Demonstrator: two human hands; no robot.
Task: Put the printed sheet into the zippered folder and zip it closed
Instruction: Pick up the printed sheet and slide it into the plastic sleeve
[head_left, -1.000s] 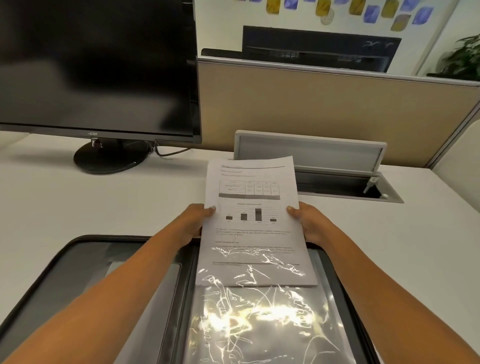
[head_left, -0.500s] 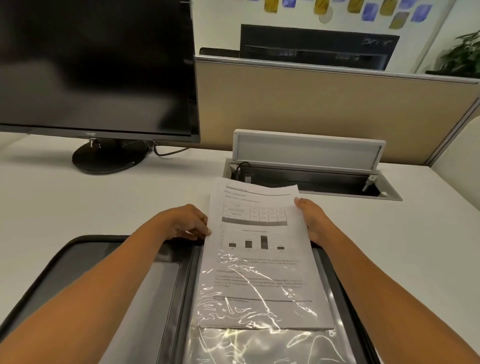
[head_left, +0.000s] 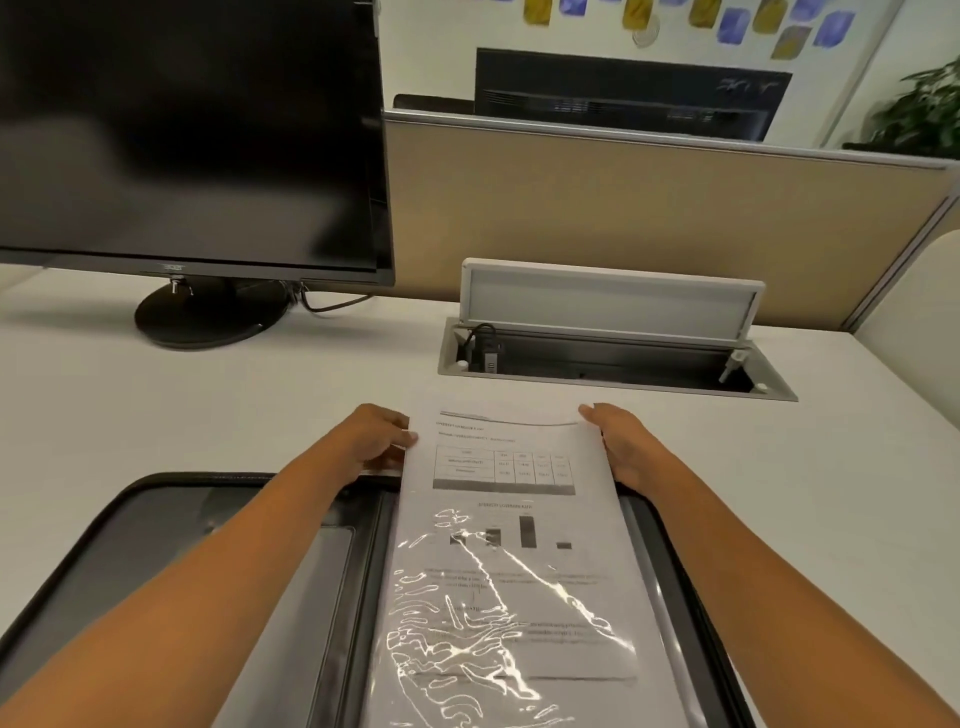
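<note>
A black zippered folder (head_left: 156, 499) lies open on the white desk in front of me. The printed sheet (head_left: 506, 467), with a table and a bar chart, sits mostly inside a glossy clear sleeve (head_left: 483, 639) on the folder's right half; only its top part sticks out past the folder's far edge. My right hand (head_left: 621, 447) holds the sheet's upper right edge. My left hand (head_left: 376, 436) rests at the sheet's upper left corner, fingers on the top of the sleeve and folder.
A black monitor (head_left: 187, 135) on a round stand (head_left: 208, 317) is at the back left. An open cable tray (head_left: 613, 364) with a raised lid is set into the desk just beyond the sheet. A beige partition (head_left: 649, 218) closes the back.
The sheet has slid toward me, deeper into the clear sleeve. Both hands moved down with it, and my left hand shifted from gripping the sheet's edge to resting at the sleeve's top.
</note>
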